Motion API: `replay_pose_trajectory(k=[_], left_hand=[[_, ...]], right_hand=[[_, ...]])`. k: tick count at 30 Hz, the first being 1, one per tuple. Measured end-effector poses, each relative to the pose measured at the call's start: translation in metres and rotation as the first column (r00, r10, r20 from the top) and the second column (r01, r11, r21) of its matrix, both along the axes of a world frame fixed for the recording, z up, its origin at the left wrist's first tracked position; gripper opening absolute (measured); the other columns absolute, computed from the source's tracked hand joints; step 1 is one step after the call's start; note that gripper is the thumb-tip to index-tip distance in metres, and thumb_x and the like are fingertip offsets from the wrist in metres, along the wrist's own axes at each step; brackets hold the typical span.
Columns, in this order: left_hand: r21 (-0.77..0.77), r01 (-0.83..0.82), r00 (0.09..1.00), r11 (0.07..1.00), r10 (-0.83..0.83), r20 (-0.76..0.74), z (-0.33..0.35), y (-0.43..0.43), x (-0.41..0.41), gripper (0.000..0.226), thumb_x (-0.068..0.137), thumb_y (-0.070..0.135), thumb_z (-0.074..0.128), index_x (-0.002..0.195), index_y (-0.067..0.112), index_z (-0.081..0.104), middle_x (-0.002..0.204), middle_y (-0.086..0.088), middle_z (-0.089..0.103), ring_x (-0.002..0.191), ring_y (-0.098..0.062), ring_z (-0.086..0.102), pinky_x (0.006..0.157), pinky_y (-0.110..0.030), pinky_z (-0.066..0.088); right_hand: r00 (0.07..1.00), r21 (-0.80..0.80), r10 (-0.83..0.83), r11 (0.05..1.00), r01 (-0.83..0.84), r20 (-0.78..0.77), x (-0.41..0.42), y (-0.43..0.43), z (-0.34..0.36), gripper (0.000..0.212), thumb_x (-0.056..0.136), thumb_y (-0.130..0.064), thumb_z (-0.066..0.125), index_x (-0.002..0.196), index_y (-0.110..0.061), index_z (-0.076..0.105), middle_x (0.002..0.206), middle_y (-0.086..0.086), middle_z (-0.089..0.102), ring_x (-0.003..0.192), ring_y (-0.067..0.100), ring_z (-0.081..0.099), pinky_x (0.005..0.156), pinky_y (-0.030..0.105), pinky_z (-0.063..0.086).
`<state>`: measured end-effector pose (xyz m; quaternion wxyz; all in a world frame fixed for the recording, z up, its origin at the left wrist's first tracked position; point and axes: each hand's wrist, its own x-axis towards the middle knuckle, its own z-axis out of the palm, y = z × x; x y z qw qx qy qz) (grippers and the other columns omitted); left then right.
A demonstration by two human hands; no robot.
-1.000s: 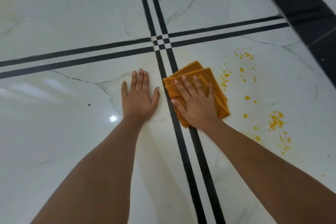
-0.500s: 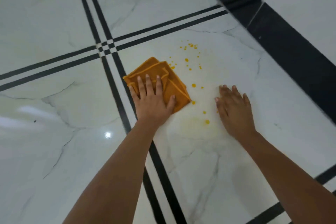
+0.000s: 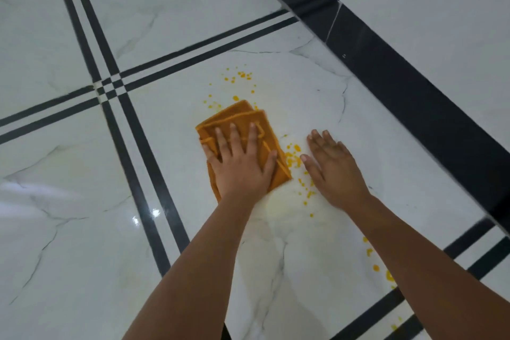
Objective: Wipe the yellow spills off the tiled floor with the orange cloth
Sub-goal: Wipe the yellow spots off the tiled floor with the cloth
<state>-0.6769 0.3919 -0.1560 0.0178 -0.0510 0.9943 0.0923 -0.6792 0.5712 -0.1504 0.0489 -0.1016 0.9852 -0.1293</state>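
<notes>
We find our left hand (image 3: 242, 163) pressed flat, fingers spread, on the orange cloth (image 3: 265, 130), the nearest yellow spills (image 3: 294, 159) just right, beside our flat, empty right hand (image 3: 334, 168).

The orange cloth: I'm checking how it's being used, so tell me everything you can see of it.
The cloth is orange, soft-looking fabric with stitched hems, folded into a layered pad whose edges fan out at the far corner. It lies flat on the white marble-look tile, right of the black double lines. The left hand presses on it, palm down, fingers spread, covering its near half. Yellow drops lie beside its right edge and beyond its far corner. The right hand rests on the floor, apart from it.
</notes>
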Motion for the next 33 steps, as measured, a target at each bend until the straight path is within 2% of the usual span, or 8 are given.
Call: replay_pose_trajectory(k=[3,8,12,17,22,27,31,33], left_hand=[[-0.029,0.186,0.983,0.982,-0.186,0.007,-0.001,0.003,0.005,0.071,0.083,0.067,0.010,0.146,0.035,0.014,0.155,-0.010,0.016,0.141,-0.038,0.003,0.108,-0.062,0.000],[0.000,0.059,0.998,0.998,-0.059,0.012,0.001,0.016,-0.015,0.067,0.085,0.067,0.013,0.146,0.038,0.009,0.156,-0.007,0.010,0.141,-0.037,-0.002,0.107,-0.061,-0.004],[-0.045,0.428,0.903,0.903,-0.429,-0.027,-0.003,0.033,0.021,0.064,0.084,0.066,0.020,0.142,0.042,0.022,0.153,-0.006,0.023,0.140,-0.037,0.013,0.106,-0.062,0.009],[-0.021,0.127,0.992,0.992,-0.127,0.017,0.001,0.038,-0.015,0.067,0.081,0.066,0.011,0.144,0.043,0.012,0.156,-0.004,0.014,0.142,-0.034,0.003,0.108,-0.060,0.000],[-0.032,0.380,0.924,0.925,-0.381,-0.040,-0.002,0.040,0.032,0.058,0.087,0.061,0.022,0.142,0.041,0.023,0.151,-0.005,0.028,0.139,-0.035,0.019,0.107,-0.061,0.015],[-0.012,0.022,1.000,1.000,-0.022,0.015,-0.001,0.031,0.004,0.062,0.085,0.060,0.009,0.143,0.042,0.018,0.155,-0.003,0.017,0.142,-0.032,0.006,0.109,-0.058,0.002],[-0.076,0.372,0.928,0.925,-0.373,-0.005,0.000,-0.009,-0.007,0.057,0.088,0.057,0.018,0.142,0.041,0.024,0.151,-0.006,0.028,0.140,-0.035,0.018,0.106,-0.063,0.016],[-0.093,0.355,0.935,0.930,-0.352,0.048,0.003,-0.035,-0.039,0.061,0.084,0.060,0.011,0.143,0.043,0.018,0.154,-0.002,0.021,0.141,-0.031,0.011,0.108,-0.061,0.012]], right_hand=[[1.000,0.025,-0.009,1.000,0.008,0.014,0.004,0.005,0.003,0.078,0.085,-0.055,0.004,0.143,-0.010,0.029,0.152,0.005,0.026,0.142,0.021,0.017,0.113,0.037,0.012],[0.996,0.031,-0.086,0.996,0.085,0.020,0.011,0.021,0.010,0.081,0.083,-0.056,0.003,0.144,-0.009,0.026,0.153,0.007,0.024,0.143,0.020,0.015,0.113,0.034,0.007],[0.986,0.047,-0.154,0.987,0.151,0.060,0.018,0.041,0.013,0.083,0.081,-0.058,-0.002,0.145,-0.010,0.023,0.154,0.006,0.021,0.143,0.020,0.011,0.113,0.033,0.005],[0.984,0.042,-0.153,0.988,0.149,0.091,0.024,0.048,0.011,0.083,0.081,-0.057,-0.004,0.146,-0.012,0.023,0.155,0.003,0.019,0.143,0.018,0.010,0.114,0.034,0.005],[0.984,0.054,-0.131,0.991,0.125,0.117,0.023,0.041,0.016,0.087,0.078,-0.058,-0.009,0.147,-0.012,0.017,0.156,0.004,0.014,0.144,0.018,0.006,0.115,0.035,0.004],[0.986,0.028,-0.058,0.998,0.054,0.153,0.012,0.011,0.017,0.075,0.089,-0.057,0.004,0.147,-0.012,0.016,0.156,0.004,0.013,0.144,0.018,0.004,0.115,0.036,0.003],[0.987,0.074,-0.069,0.996,0.058,0.145,-0.006,-0.004,0.021,0.073,0.090,-0.057,0.001,0.148,-0.013,0.014,0.157,0.002,0.010,0.144,0.017,0.002,0.115,0.035,0.001],[0.986,0.096,-0.056,0.995,0.041,0.159,-0.014,-0.014,0.024,0.075,0.089,-0.058,-0.001,0.148,-0.014,0.011,0.157,0.002,0.007,0.144,0.016,0.000,0.115,0.035,0.000]])
